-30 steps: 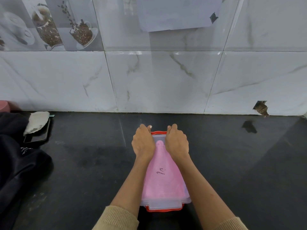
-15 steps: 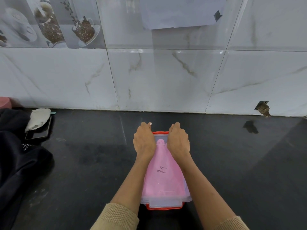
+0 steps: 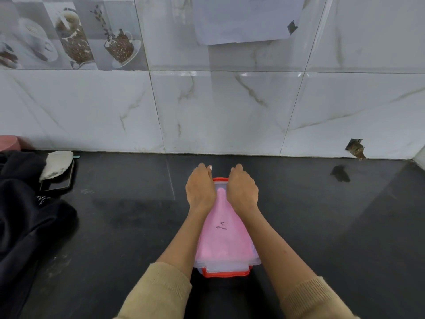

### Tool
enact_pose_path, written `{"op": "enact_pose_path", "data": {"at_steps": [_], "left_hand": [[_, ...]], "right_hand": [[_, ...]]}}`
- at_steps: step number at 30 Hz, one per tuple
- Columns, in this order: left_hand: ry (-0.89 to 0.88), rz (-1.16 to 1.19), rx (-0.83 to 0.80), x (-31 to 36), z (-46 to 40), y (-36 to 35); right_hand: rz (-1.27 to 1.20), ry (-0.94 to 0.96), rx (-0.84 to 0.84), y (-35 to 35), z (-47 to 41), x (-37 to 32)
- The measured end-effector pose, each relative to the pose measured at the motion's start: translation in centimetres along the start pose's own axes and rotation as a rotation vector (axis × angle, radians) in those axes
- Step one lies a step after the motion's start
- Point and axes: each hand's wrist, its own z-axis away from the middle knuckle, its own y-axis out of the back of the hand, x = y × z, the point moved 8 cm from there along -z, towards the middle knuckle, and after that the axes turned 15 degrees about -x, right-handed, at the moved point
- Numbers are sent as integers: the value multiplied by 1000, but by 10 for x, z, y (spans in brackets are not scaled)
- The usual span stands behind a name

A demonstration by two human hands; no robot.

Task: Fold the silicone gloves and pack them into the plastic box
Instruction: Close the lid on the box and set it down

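Observation:
A clear plastic box (image 3: 226,269) with a red-trimmed lid lies on the dark counter in front of me, its long side pointing away. Pink silicone gloves (image 3: 224,236) show through the closed lid, with a dark scribble on top. My left hand (image 3: 199,189) lies palm down on the far left part of the lid, fingers curled over the far edge. My right hand (image 3: 242,188) does the same on the far right part. A red clip (image 3: 220,180) shows between the two hands; the fingertips are hidden behind the far edge.
Dark clothing (image 3: 25,217) lies piled at the left, with a phone (image 3: 58,180) and a whitish lump (image 3: 56,165) on it near the wall. A pink object (image 3: 8,142) sits at the far left. The tiled wall (image 3: 218,111) rises behind the box.
Both hands stay on the far end of the lid. The view has shifted slightly; nothing else has visibly moved.

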Motion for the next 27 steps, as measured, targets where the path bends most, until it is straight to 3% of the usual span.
{"op": "enact_pose_path", "data": {"at_steps": [3, 7, 11, 14, 18, 24, 27], "left_hand": [[-185, 184, 35, 15, 12, 15], [-358, 207, -33, 22, 47, 23], [-381, 155, -181, 5, 96, 13], [-361, 118, -209, -8, 123, 11], [-439, 155, -114, -23, 159, 12], [-598, 31, 120, -27, 180, 9], [-670, -32, 197, -28, 185, 7]], "right_hand": [[158, 177, 83, 14, 14, -21], [5, 400, 66, 25, 52, -25], [-36, 461, -93, 9, 104, -6], [-48, 480, -82, 7, 130, 6], [-93, 527, -38, -2, 158, 25], [-324, 579, 316, -10, 181, 48], [-365, 644, 325, -12, 180, 49]]}}
